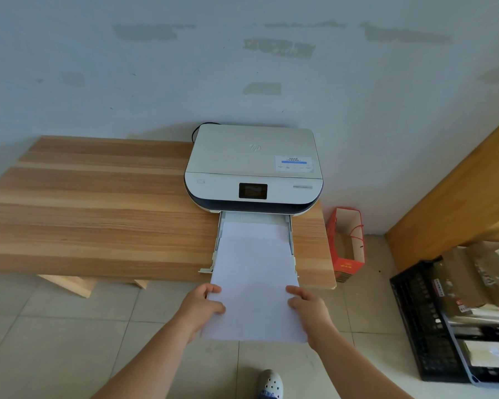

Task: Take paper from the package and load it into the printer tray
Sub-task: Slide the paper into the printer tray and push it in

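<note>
Here the wooden counter (98, 203) spreads to the left, with the white printer (252, 168) at its right end against the wall. The left hand (203, 308) grips the left edge of a stack of paper (254, 277), whose far end lies in the pulled-out printer tray (290, 234). The right hand (310, 309) clasps the stack's right edge. Farther right, a red paper bag (347, 243) stands on the floor beside a black crate (427, 326).

We see the printer (252, 165) on the tabletop (98, 214), at its right end against the wall; its tray (290, 234) juts toward us, paper (254, 277) lying in it, a bag (346, 243) on the floor to the right
</note>
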